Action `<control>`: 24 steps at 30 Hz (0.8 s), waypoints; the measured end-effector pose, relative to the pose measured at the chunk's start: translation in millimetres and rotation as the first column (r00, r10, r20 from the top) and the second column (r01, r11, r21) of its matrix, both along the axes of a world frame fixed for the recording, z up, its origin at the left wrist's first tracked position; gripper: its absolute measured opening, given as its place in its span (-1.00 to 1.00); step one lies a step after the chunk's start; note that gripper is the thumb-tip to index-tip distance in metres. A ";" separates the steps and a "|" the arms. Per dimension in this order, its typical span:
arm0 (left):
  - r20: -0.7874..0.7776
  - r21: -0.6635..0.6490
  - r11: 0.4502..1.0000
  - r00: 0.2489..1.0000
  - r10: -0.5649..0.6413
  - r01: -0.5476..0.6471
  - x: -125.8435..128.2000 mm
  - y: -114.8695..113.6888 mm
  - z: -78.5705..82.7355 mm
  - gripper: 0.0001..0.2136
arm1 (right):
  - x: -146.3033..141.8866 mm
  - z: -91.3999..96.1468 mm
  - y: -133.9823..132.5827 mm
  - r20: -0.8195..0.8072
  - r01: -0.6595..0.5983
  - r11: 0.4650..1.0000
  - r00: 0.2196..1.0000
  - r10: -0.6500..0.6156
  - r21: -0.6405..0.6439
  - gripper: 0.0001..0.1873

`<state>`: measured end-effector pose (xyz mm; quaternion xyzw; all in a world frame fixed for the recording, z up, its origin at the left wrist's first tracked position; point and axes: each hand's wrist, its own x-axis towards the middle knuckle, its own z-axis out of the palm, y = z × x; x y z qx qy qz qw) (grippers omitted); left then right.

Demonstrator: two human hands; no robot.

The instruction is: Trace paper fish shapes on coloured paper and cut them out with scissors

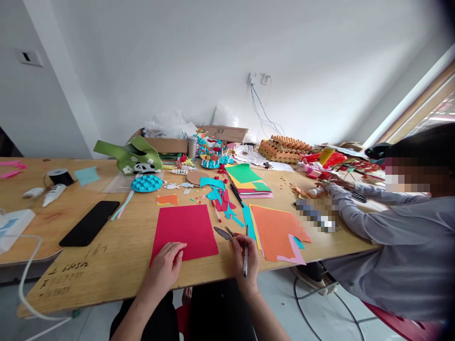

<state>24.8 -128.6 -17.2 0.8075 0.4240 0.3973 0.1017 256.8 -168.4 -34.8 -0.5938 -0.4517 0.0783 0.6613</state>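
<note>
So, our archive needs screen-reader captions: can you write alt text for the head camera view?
A person's left hand rests flat on a red paper sheet on a wooden table, while the right hand holds a pen beside it. Orange paper, a black phone and coloured scraps lie around; another person in grey works at the right.
</note>
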 end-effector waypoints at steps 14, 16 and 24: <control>0.072 0.156 0.987 0.997 0.039 -0.050 -3.7 3.2 -4.4 -0.81 | -9.5 2.3 -0.4 0.141 0.097 0.995 0.985 -0.102 0.038 -0.87; 0.074 0.169 0.983 0.996 0.056 -0.068 -3.5 3.4 -5.3 -0.81 | -9.7 -0.2 0.3 0.164 0.102 0.993 0.980 -0.111 0.062 -0.88; 0.048 0.188 0.976 0.993 0.106 -0.114 -2.1 2.6 -6.9 -0.82 | -4.7 -2.9 6.7 0.304 0.051 0.982 0.947 -0.106 0.183 -0.98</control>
